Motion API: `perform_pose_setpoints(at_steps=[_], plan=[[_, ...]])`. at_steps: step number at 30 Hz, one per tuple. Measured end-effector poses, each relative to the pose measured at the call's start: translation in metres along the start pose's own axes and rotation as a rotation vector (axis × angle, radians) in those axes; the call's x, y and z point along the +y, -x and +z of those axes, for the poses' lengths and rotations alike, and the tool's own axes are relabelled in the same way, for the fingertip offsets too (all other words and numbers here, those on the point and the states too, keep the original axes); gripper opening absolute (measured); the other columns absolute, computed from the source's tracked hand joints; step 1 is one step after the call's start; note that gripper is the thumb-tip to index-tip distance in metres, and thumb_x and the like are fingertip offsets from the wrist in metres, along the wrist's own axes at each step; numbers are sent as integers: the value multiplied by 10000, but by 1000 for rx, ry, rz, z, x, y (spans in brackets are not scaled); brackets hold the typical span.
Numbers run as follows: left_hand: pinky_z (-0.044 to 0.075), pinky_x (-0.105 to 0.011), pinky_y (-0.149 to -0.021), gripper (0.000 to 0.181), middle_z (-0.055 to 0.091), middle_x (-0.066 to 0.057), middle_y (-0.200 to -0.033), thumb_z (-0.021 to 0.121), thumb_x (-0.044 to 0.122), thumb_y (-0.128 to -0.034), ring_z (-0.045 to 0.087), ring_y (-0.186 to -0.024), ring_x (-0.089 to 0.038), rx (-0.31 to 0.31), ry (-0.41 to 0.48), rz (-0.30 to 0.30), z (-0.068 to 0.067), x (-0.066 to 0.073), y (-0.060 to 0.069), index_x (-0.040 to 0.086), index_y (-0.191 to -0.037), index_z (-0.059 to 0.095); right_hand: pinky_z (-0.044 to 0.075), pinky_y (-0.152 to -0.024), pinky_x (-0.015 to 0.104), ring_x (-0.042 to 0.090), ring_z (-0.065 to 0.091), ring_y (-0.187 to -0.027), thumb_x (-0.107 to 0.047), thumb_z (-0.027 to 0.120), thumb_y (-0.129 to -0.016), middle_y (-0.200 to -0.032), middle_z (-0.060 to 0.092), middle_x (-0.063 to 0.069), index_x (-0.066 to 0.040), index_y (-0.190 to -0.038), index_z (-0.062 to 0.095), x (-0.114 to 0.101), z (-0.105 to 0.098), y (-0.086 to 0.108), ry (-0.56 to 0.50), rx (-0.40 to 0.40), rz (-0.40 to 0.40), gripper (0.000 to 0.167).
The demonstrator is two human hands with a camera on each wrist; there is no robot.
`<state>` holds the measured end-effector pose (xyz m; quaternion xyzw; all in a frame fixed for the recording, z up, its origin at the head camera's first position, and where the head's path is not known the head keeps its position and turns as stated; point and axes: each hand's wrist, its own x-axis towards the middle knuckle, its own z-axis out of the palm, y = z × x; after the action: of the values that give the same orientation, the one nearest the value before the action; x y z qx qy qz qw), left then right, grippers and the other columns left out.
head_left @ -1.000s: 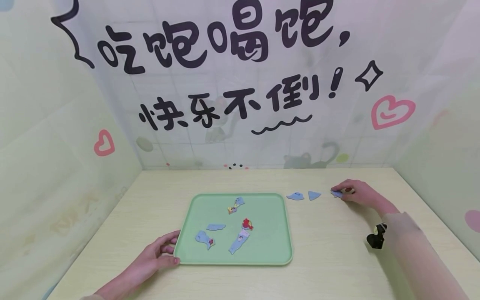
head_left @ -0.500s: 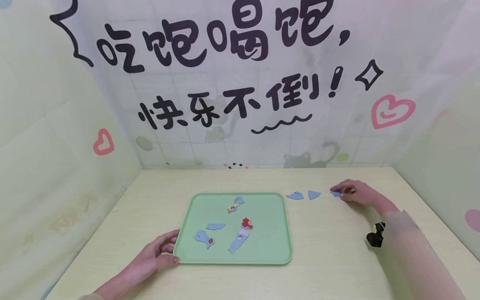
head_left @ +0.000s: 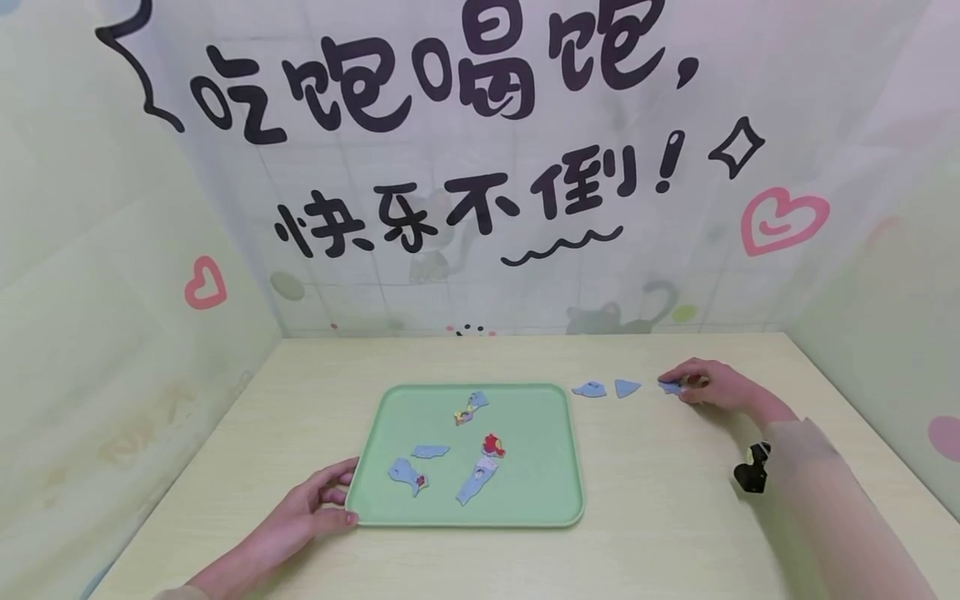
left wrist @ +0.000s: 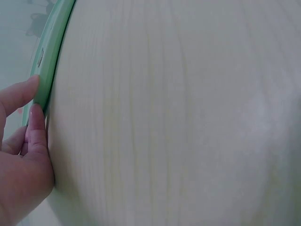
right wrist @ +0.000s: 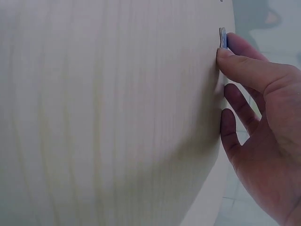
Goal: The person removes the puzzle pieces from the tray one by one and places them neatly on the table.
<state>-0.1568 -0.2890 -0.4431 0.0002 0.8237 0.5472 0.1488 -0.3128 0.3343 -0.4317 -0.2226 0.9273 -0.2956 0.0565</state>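
Observation:
In the head view a green tray [head_left: 525, 500] lies mid-table with several blue puzzle pieces on it, one joined to a red piece [head_left: 492, 445]. My left hand [head_left: 311, 508] grips the tray's left edge near its front corner; the left wrist view shows thumb and fingers at the green rim [left wrist: 51, 56]. At the back right, my right hand [head_left: 716, 390] pinches a small blue piece [head_left: 669, 387] at the tabletop. The right wrist view shows that piece [right wrist: 224, 38] edge-on between thumb and forefinger. Two more blue pieces [head_left: 590, 389] [head_left: 627, 387] lie to its left.
A black object [head_left: 752, 469] with a pale patch stands on the wooden table [head_left: 645, 533], beside the right sleeve [head_left: 832, 500] and partly hidden by it. Printed wall sheets [head_left: 480, 292] enclose the table at the back and both sides.
Both hands keep their places and their holds. The whole head view has shifted very slightly; the pieces and tray lie as before.

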Motion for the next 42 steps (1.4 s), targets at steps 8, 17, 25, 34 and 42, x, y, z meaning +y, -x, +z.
perform_pose_setpoints(at_steps=[8, 17, 25, 34, 42], plan=[[457, -194, -866, 849, 448, -173, -1387, 752, 119, -807, 523, -1054, -140, -8, 3, 13, -1, 0, -1, 50, -1529, 311, 454, -863, 340, 275, 556, -1037, -83, 660, -911, -1230, 614, 214, -28, -1254, 658, -4, -2, -1, 0, -8, 3, 347], [460, -193, -862, 854, 439, -178, -1387, 754, 123, -804, 521, -1046, -132, -15, 4, 18, -1, 1, 0, 45, -1529, 308, 449, -849, 303, 248, 548, -1028, -77, 665, -907, -1214, 619, 193, -38, -1250, 663, -3, -1, -1, -4, -6, -5, 346], [460, -187, -858, 857, 429, -193, -1392, 749, 128, -813, 528, -1040, -115, -31, 0, 29, -2, 0, 1, 27, -1531, 294, 447, -847, 249, 211, 502, -1023, -91, 685, -897, -1242, 590, 192, -27, -1281, 634, 2, 0, 0, -41, -15, -10, 393], [457, -191, -860, 855, 429, -189, -1387, 742, 118, -819, 522, -1042, -114, -33, 8, 34, -3, 0, 3, 19, -1534, 284, 438, -894, 327, 261, 491, -1077, -129, 696, -895, -1279, 559, 205, -23, -1312, 605, -1, -1, -2, -50, -39, 6, 440], [464, -183, -855, 850, 436, -180, -1371, 735, 114, -826, 531, -1032, -96, -40, 4, 51, -2, -1, 3, 3, -1533, 276, 471, -873, 334, 263, 551, -1029, -111, 726, -857, -1211, 604, 214, 17, -1251, 632, -6, -5, -8, -5, -58, -9, 425]])
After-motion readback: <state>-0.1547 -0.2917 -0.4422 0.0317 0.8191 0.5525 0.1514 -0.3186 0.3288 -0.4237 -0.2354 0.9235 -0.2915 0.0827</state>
